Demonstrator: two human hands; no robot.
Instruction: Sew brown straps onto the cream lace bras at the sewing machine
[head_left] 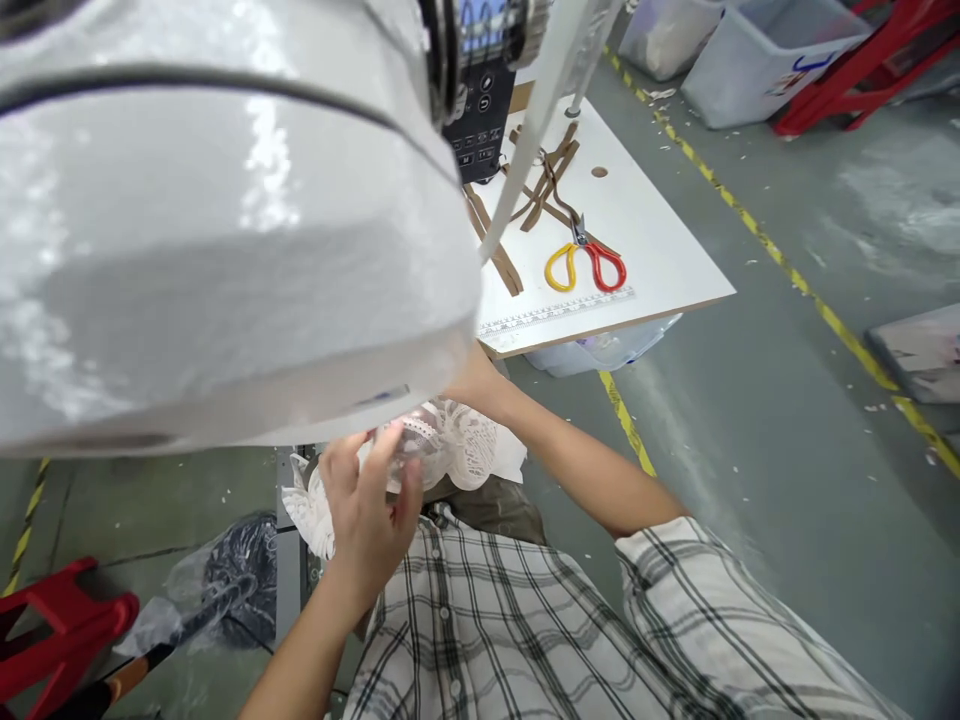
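Observation:
A white lace bra (471, 450), with rounded sheer cups and a ruffled end hanging on the left, lies below the white sewing machine head (247, 250). At its near edge is my left hand (375, 490), fingers bent and thumb opposite, gripping the lace. My right hand (474, 378) reaches under the machine at the far side of the lace; its fingers are hidden behind the machine head. The needle area is also out of sight. Some white fabric (510, 455) shows beside the right cup.
Scissors (581, 250) with one yellow and one red handle lie on the white tabletop (660, 260), near brown strips (551, 180) and a printed ruler (555, 312). A control panel (480, 120) hangs above. Plastic bins (765, 60) and red stools (60, 620) stand on the floor.

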